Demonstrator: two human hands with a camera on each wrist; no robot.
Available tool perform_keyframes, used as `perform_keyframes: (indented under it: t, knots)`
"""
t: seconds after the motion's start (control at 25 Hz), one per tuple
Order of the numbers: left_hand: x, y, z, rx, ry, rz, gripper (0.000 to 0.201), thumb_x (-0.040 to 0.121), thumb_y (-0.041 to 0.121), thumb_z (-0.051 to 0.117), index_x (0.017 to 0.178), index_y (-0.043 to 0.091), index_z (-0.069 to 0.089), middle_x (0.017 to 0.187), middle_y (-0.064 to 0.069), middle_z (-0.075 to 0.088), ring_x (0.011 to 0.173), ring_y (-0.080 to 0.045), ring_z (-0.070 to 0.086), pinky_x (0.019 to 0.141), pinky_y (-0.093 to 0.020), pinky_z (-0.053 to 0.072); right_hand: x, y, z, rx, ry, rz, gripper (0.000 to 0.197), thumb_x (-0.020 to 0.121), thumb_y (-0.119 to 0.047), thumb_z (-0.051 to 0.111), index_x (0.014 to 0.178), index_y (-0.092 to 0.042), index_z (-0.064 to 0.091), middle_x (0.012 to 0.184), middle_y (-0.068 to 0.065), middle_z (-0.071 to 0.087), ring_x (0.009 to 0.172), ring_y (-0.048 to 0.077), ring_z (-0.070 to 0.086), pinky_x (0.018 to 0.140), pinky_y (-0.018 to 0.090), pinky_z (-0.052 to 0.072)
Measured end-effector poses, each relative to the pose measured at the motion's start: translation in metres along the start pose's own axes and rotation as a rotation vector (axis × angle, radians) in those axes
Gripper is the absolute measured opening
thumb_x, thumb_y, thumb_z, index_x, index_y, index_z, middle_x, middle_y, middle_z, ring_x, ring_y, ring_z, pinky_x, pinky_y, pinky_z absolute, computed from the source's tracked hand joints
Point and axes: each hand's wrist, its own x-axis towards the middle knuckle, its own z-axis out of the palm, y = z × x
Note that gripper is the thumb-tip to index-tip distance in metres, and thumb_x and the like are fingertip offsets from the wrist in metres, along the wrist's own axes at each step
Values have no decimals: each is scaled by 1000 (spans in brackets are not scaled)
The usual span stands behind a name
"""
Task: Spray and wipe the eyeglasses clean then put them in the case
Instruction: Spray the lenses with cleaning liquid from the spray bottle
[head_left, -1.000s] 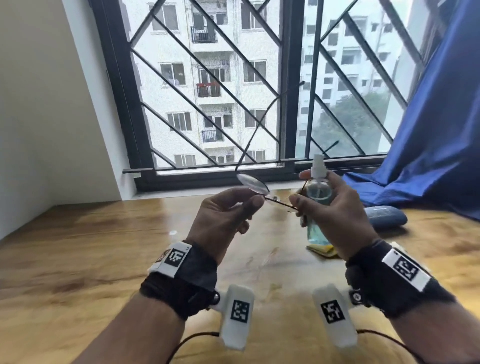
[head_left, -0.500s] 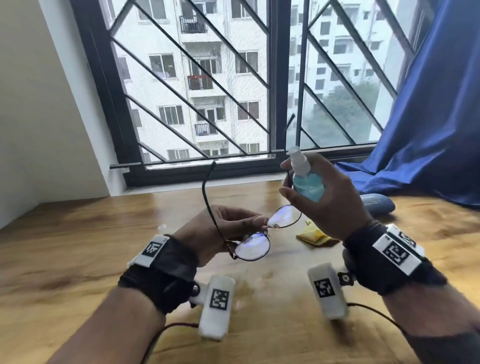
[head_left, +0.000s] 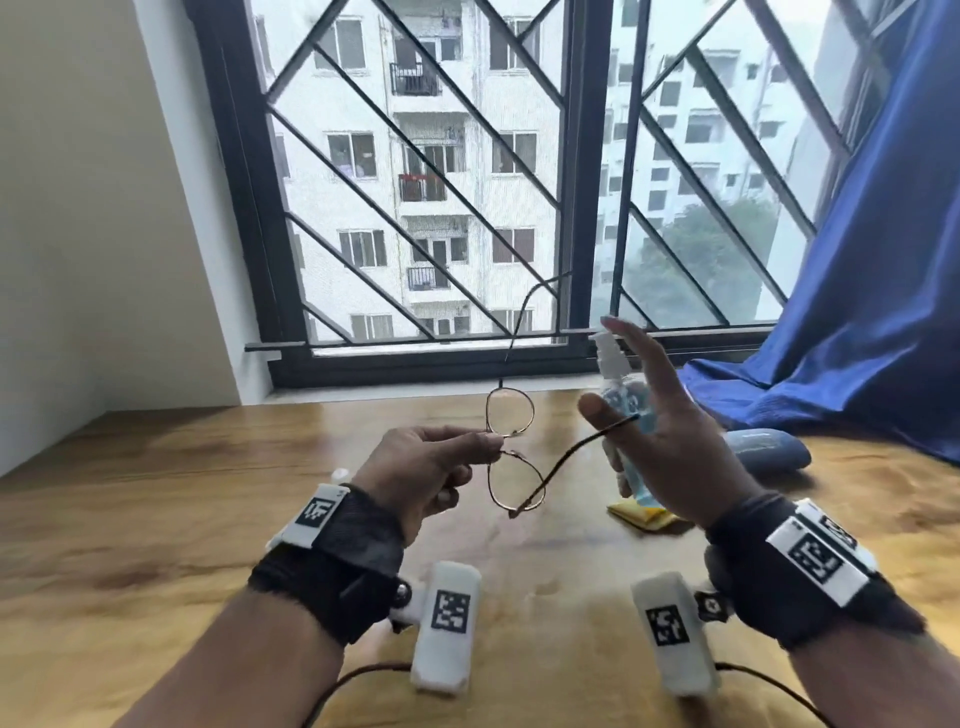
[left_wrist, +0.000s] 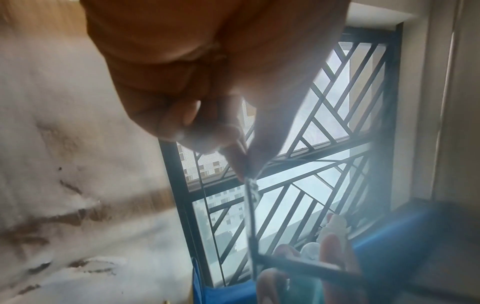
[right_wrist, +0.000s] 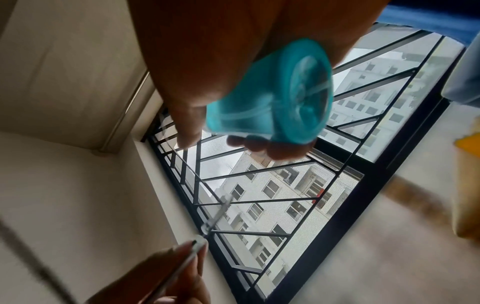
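Observation:
My left hand (head_left: 491, 446) pinches the thin metal eyeglasses (head_left: 511, 415) at the bridge, above the wooden table (head_left: 156, 519). They hang turned, one lens above the other, with one temple reaching across my right thumb. My right hand (head_left: 613, 374) holds a small blue spray bottle (head_left: 631, 410) just right of the lenses, index finger raised straight above the white nozzle. The left wrist view shows my fingertips (left_wrist: 241, 162) on the frame (left_wrist: 250, 216). In the right wrist view the bottle's base (right_wrist: 275, 102) sits in my palm. The blue-grey case (head_left: 769, 449) lies shut on the table behind my right hand.
A folded yellow cloth (head_left: 641, 517) lies on the table under my right hand. A blue curtain (head_left: 857, 312) drapes onto the table at the right, near the case. A barred window (head_left: 415, 208) runs along the table's far edge.
The glasses have turned from lenses side by side to one lens above the other and risen a little. My right index finger has lifted off the nozzle and now points up.

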Motion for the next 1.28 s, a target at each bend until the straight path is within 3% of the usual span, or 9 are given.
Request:
perform_keyframes:
  t: [0.12,0.24,0.32,0.48,0.6,0.76,0.88,1.0,1.28]
  knots:
    - [5,-2,-2,-75,96,1,11,75,7,83,83,4,76,72,-6,74,48,-9,40,42,-19,22,-2,-4,5,21,-126,-22,62,92,-33,66,144,-51,36,57,-3,57,45,26,53,43,42,51]
    - [5,-1,-1,-62,121,37,13,75,6,83,84,2,75,72,-9,73,45,-8,39,43,-18,23,-2,-9,5,25,-138,13,57,95,-28,65,138,-54,39,53,15,57,43,42,56,39,46,50]
    - [6,-1,0,-60,114,55,18,74,7,84,89,0,76,74,-11,72,45,-8,39,42,-18,24,-4,-12,5,26,-137,9,54,95,-26,64,136,-54,41,57,24,57,44,44,57,41,49,51]
    - [7,-2,0,-40,110,77,22,72,9,85,89,0,76,78,-13,71,50,-10,39,42,-17,28,-5,-15,6,51,-183,38,50,97,-23,64,133,-50,44,61,27,56,41,42,56,39,51,50]
    - [7,-2,-1,-42,115,86,18,72,10,85,86,3,77,78,-13,73,51,-11,39,43,-17,29,-5,-18,7,-3,-141,46,45,97,-21,63,128,-49,46,64,29,59,38,30,53,37,43,50]
    - [8,-1,-4,-66,132,104,18,73,10,85,86,3,77,77,-11,74,52,-11,39,41,-17,29,-4,-16,7,39,-80,48,51,96,-19,63,132,-50,45,53,17,57,40,39,56,38,36,50]
    - [13,-3,-10,-85,194,150,18,73,15,86,86,6,77,80,-10,77,56,-11,40,44,-19,30,-6,-12,7,270,-274,121,56,97,-12,60,139,-46,44,63,11,49,46,28,49,42,29,47]
    - [17,-3,-17,-92,237,191,19,73,17,86,87,7,77,84,-12,77,59,-12,41,47,-21,30,-7,-13,7,369,-466,163,58,97,-9,58,141,-44,44,71,13,46,49,26,49,42,28,47]
    - [19,-2,-19,-78,275,214,12,73,19,86,79,13,77,82,-8,77,60,-11,42,49,-22,32,-7,-13,8,135,-466,70,51,99,-14,61,139,-40,43,63,1,46,43,12,47,40,22,43]
